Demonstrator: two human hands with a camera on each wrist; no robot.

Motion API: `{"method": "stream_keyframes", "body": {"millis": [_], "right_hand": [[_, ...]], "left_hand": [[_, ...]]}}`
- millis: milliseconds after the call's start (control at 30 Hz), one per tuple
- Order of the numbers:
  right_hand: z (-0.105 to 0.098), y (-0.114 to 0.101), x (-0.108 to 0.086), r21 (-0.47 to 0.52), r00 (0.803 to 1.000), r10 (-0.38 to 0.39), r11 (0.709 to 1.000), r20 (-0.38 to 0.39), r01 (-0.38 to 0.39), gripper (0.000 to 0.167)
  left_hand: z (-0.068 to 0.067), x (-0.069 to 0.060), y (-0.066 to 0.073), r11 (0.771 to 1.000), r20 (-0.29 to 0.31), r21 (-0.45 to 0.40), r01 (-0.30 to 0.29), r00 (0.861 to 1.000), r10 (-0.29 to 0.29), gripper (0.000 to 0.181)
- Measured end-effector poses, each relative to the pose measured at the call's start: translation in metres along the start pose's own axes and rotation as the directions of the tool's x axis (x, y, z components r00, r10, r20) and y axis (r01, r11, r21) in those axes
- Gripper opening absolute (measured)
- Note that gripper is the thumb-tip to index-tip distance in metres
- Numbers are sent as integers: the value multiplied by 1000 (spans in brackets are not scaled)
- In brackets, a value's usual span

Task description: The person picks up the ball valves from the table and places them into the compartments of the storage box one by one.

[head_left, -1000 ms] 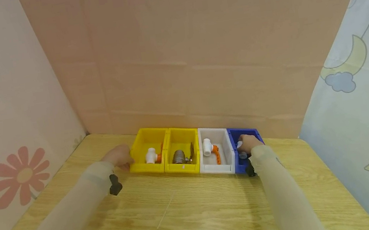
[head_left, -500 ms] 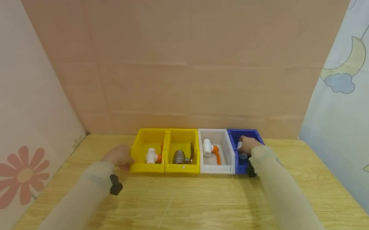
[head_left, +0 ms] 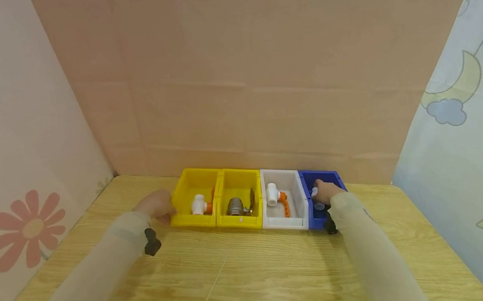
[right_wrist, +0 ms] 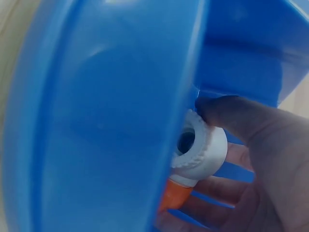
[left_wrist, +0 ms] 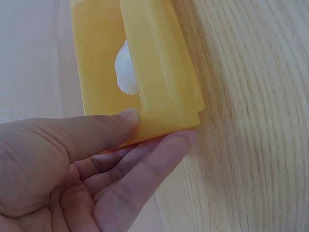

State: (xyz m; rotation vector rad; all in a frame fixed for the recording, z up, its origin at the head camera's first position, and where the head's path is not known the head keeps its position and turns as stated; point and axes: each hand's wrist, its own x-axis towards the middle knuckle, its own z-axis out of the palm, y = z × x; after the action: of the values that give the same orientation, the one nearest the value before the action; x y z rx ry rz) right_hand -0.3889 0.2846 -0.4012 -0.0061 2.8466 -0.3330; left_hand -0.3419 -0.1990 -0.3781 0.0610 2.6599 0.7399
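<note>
My left hand (head_left: 155, 206) pinches the side wall of the leftmost yellow bin (left_wrist: 161, 116), thumb on the rim and fingers below it outside. In that bin lies a white plastic valve (head_left: 198, 204) with an orange handle. My right hand (head_left: 325, 191) reaches into the blue bin (right_wrist: 116, 111) at the right end of the row. In the right wrist view its thumb and fingers hold a white ball valve (right_wrist: 205, 152) with an orange handle (right_wrist: 175, 194). The bin's near wall hides part of that valve.
Between the end bins stand another yellow bin (head_left: 228, 222) with a metal valve (head_left: 235, 206), and a white bin (head_left: 286, 223) with a white valve (head_left: 272, 194) and orange handle. The wooden table (head_left: 261, 283) meets a draped backdrop (head_left: 238, 67) behind the row.
</note>
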Motion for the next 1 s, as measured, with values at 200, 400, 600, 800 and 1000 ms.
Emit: {"method": "stream_keyframes", "body": {"millis": [200, 400, 600, 800, 1000], "right_hand": [[-4, -2, -8, -29, 1000, 10, 1000, 26, -9, 66], [-15, -8, -20, -28, 998, -40, 999, 39, 41, 69], [-30, -13, -33, -63, 991, -120, 990, 65, 124, 64], [-43, -18, -45, -118, 976, -210, 969, 62, 216, 54], [-52, -28, -61, -150, 963, -258, 952, 71, 266, 47]], "left_hand": [[0, -1, 2, 1000, 7, -5, 5, 1000, -5, 28], [0, -2, 3, 1000, 13, -1, 0, 1000, 0, 25], [-1, -5, 8, 1000, 10, 15, -4, 1000, 4, 23], [-3, -5, 7, 999, 12, 38, -16, 1000, 15, 21], [-6, -2, 4, 999, 29, 30, -29, 999, 28, 24]]}}
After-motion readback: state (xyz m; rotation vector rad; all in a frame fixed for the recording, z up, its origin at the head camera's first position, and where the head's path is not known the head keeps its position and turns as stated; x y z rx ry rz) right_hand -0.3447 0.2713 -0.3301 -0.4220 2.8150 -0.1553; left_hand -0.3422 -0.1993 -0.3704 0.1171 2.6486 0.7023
